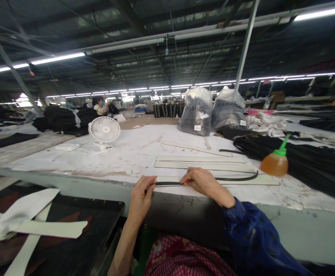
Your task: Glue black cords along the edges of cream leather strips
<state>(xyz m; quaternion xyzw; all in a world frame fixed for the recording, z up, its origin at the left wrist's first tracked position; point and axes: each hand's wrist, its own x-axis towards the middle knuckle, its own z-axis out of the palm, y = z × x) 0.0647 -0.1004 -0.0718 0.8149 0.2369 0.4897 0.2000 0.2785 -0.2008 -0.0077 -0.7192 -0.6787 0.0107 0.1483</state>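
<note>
A long pale strip (247,180) lies along the table's front edge. On its left part rests a narrow black strip (170,183), whose loose part curves off to the right behind my right wrist. My left hand (142,193) pinches the left end of the black strip, at the end of the pale strip. With fingers bent and pressed together, my right hand (197,181) grips the black strip a short way to the right. Behind them lie more pale strips (207,166), roughly parallel to the first.
At the right stand a glue bottle (274,164) with a green nozzle and a heap of black strips (259,147). A white fan (104,130) and two filled plastic bags (197,111) are farther back. Pale pieces (52,229) lie lower left. A person (100,106) sits far away.
</note>
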